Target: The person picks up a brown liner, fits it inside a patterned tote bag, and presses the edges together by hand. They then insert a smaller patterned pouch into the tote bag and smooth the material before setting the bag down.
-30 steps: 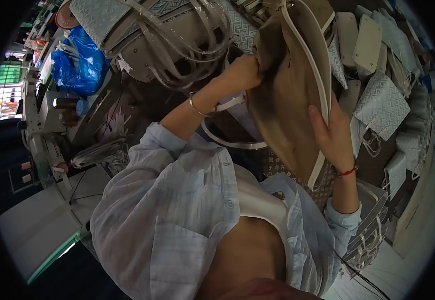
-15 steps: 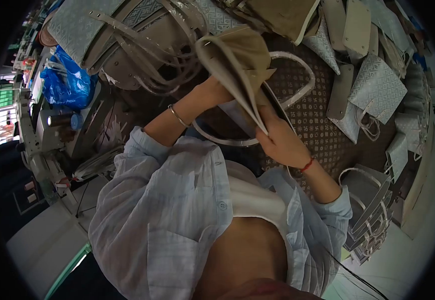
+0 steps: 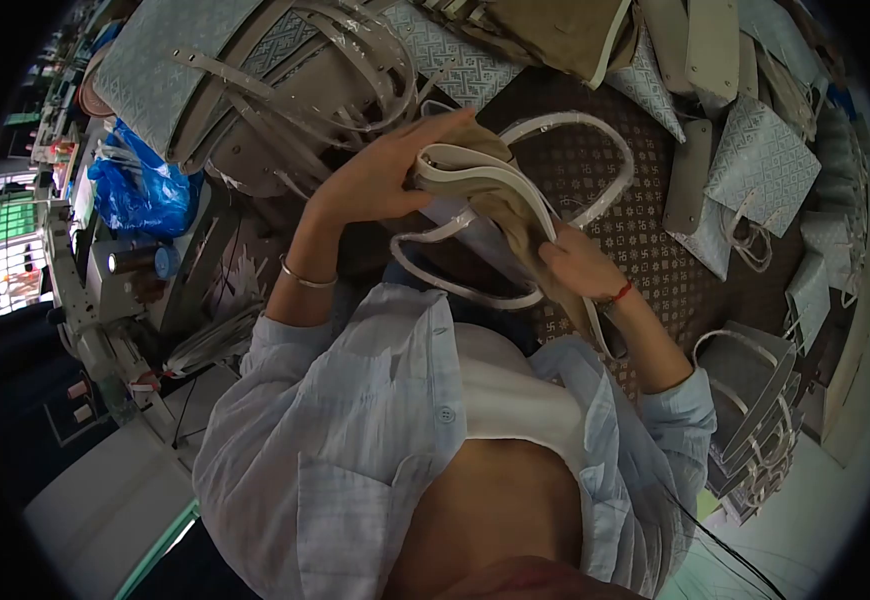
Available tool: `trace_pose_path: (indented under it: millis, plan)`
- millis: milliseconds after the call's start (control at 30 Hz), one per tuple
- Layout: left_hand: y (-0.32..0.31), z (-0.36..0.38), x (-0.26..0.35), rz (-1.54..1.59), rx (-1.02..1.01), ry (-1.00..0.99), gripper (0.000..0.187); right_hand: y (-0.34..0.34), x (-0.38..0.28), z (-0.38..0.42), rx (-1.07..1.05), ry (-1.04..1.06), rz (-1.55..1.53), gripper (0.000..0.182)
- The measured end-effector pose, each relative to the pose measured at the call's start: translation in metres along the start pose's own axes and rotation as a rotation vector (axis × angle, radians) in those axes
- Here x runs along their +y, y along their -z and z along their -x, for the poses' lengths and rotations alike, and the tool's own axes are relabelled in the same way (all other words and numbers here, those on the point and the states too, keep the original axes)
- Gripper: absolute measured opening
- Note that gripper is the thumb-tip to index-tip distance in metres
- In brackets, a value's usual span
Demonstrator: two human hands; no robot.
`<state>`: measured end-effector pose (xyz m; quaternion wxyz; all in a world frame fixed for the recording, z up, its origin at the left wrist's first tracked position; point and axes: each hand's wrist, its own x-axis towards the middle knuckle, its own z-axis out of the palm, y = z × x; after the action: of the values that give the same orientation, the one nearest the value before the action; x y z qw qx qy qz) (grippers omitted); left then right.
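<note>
A handbag (image 3: 485, 178) with pale edges and a tan cloth lining (image 3: 525, 228) lies across my lap, its mouth folded into several layers. Two pale handles wrapped in clear film stick out from it, one handle (image 3: 623, 165) looping to the right and the other handle (image 3: 430, 275) curving toward me. My left hand (image 3: 385, 168) is at the far-left end of the mouth, fingers stretched out along the edge and thumb apart. With closed fingers, my right hand (image 3: 583, 262) grips the near-right rim and the lining. The handbag's underside is hidden.
A brown patterned cloth (image 3: 645, 225) covers the table. Bags with film-wrapped handles (image 3: 285, 100) are piled at the back left. Patterned silver bag pieces (image 3: 763, 170) lie at the right. A blue plastic bag (image 3: 145, 185) sits beside a sewing machine (image 3: 80, 290). More grey bags (image 3: 745, 385) stand at lower right.
My left hand has moved up and left from behind the bag, its fingers now spread over the end. The bag has tipped flatter, and my right hand has shifted slightly right, still gripping the rim.
</note>
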<state>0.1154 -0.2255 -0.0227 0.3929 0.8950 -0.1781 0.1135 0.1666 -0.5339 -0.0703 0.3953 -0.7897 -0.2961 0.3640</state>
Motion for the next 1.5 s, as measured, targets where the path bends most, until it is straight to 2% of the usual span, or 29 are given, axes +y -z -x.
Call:
trace_pose_path:
  millis: [67,167,233,300,333,400,467,500,567,600,667,700,767,800,867,900,967,1000,1067,1100,1167,1200,1267,1300,1367,1400,1467,1500]
  plan:
    - [-0.01,-0.002,-0.005,0.215,-0.103,0.235,0.08,0.01,0.022,-0.004,0.018,0.016,-0.013,0.04]
    - [-0.03,-0.005,-0.009,0.214,0.014,0.261,0.081,0.037,-0.017,0.017,0.09,0.01,0.009,0.039]
    - [-0.048,-0.006,-0.025,0.123,0.047,0.237,0.082,0.038,-0.01,0.019,0.069,0.002,0.003,0.037]
    - [-0.057,-0.013,-0.041,0.02,0.083,0.193,0.084,0.036,-0.016,0.018,0.024,-0.133,0.132,0.033]
    - [-0.061,-0.015,-0.045,-0.036,0.082,0.149,0.086,0.031,-0.012,0.015,0.021,-0.132,0.139,0.033]
    - [-0.067,-0.022,-0.049,-0.091,0.083,0.11,0.089,0.013,0.001,0.008,-0.053,-0.132,0.432,0.034]
    - [-0.068,-0.031,-0.048,0.097,-0.016,0.276,0.091,-0.006,-0.014,-0.006,-0.077,-0.197,0.411,0.037]
    - [-0.07,-0.033,-0.046,0.095,-0.026,0.268,0.091,-0.022,-0.007,-0.013,-0.049,-0.245,0.48,0.04]
    - [-0.08,-0.036,-0.043,0.164,0.041,0.372,0.089,-0.028,0.014,-0.026,-0.009,-0.297,0.554,0.042]
    - [-0.087,-0.033,-0.045,0.169,0.037,0.366,0.089,-0.023,0.025,-0.032,-0.095,-0.304,0.516,0.046]
    - [-0.096,-0.028,-0.05,0.503,0.161,0.37,0.082,-0.014,0.062,-0.046,-0.268,-0.303,0.469,0.05]
    - [-0.096,-0.028,-0.048,0.503,0.153,0.364,0.082,-0.009,0.056,-0.049,-0.26,-0.306,0.465,0.05]
    - [-0.093,-0.029,-0.037,0.373,0.18,0.298,0.069,0.009,0.027,-0.048,-0.454,-0.494,0.368,0.053]
    - [-0.09,-0.031,-0.03,0.374,0.183,0.293,0.069,0.014,0.01,-0.043,-0.449,-0.494,0.372,0.053]
    - [-0.084,-0.04,-0.017,0.294,0.158,0.548,0.062,0.02,-0.018,-0.025,-0.282,-0.174,0.17,0.063]
    - [-0.086,-0.043,-0.02,0.296,0.165,0.548,0.062,0.02,-0.024,-0.018,-0.285,-0.173,0.176,0.063]
    - [-0.091,-0.044,-0.032,0.269,0.251,0.613,0.06,0.017,-0.031,-0.009,0.132,0.04,-0.203,0.075]
    - [-0.094,-0.044,-0.036,0.269,0.25,0.618,0.06,0.015,-0.031,-0.01,0.129,0.038,-0.205,0.075]
    - [-0.101,-0.046,-0.04,0.185,0.399,0.353,0.067,0.011,-0.031,-0.011,0.245,0.011,-0.516,0.084]
    - [-0.103,-0.049,-0.037,0.188,0.396,0.357,0.067,0.01,-0.024,-0.008,0.245,0.005,-0.517,0.084]
    - [-0.104,-0.06,-0.029,0.116,0.412,0.297,0.071,0.006,-0.009,-0.002,0.342,0.042,0.079,0.088]
    - [-0.099,-0.067,-0.019,0.117,0.41,0.298,0.071,0.002,-0.012,-0.001,0.342,0.039,0.078,0.088]
    - [-0.09,-0.08,0.004,0.201,0.251,0.491,0.072,-0.008,-0.021,0.001,0.462,0.114,0.536,0.089]
    - [-0.095,-0.083,0.002,0.206,0.249,0.488,0.072,-0.011,-0.022,0.002,0.464,0.11,0.538,0.089]
    - [-0.11,-0.086,-0.01,0.061,0.208,0.352,0.068,-0.016,-0.019,0.002,0.317,0.106,0.387,0.086]
    - [-0.115,-0.084,-0.015,0.062,0.207,0.348,0.068,-0.007,-0.015,0.003,0.321,0.105,0.387,0.086]
    - [-0.117,-0.079,-0.026,0.086,0.126,0.292,0.061,0.021,-0.007,0.002,-0.089,0.072,0.121,0.087]
    - [-0.113,-0.081,-0.029,0.081,0.124,0.289,0.061,0.031,-0.018,0.001,-0.077,0.017,-0.158,0.076]
